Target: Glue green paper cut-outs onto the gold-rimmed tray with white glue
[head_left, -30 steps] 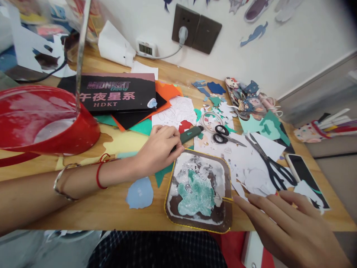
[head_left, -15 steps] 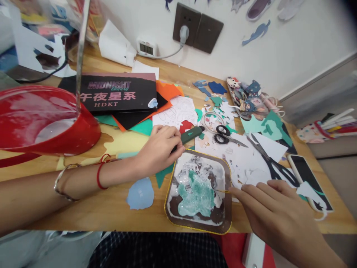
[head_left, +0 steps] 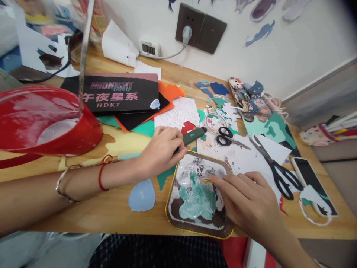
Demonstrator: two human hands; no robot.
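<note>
My right hand [head_left: 248, 199] pinches a thin yellowish stick [head_left: 205, 180] over the tray, its tip at the upper part of a green blob. The tray [head_left: 200, 231] is brown and square with rounded corners and a gold rim. Wet-looking white stuff [head_left: 184, 167] is smeared across it, around the glossy green, white-streaked blob [head_left: 198, 199]. Beside the tray's upper left corner, my left hand [head_left: 166, 149] is closed, fingers curled around the near end of a dark green stick-shaped tool [head_left: 194, 136]. What kind of tool it is, I cannot tell.
A red bucket [head_left: 89, 130] with a metal handle stands at left, near a black MIDNIGHT box [head_left: 122, 95]. Small scissors [head_left: 230, 138], large black scissors [head_left: 275, 167] and a phone [head_left: 304, 171] lie among paper scraps at right. A blue paper piece [head_left: 141, 195] lies left of the tray.
My right hand has moved left and slightly up, carrying the stick from the blob's right side to its upper part. My left hand holds its place. The view has shifted slightly.
</note>
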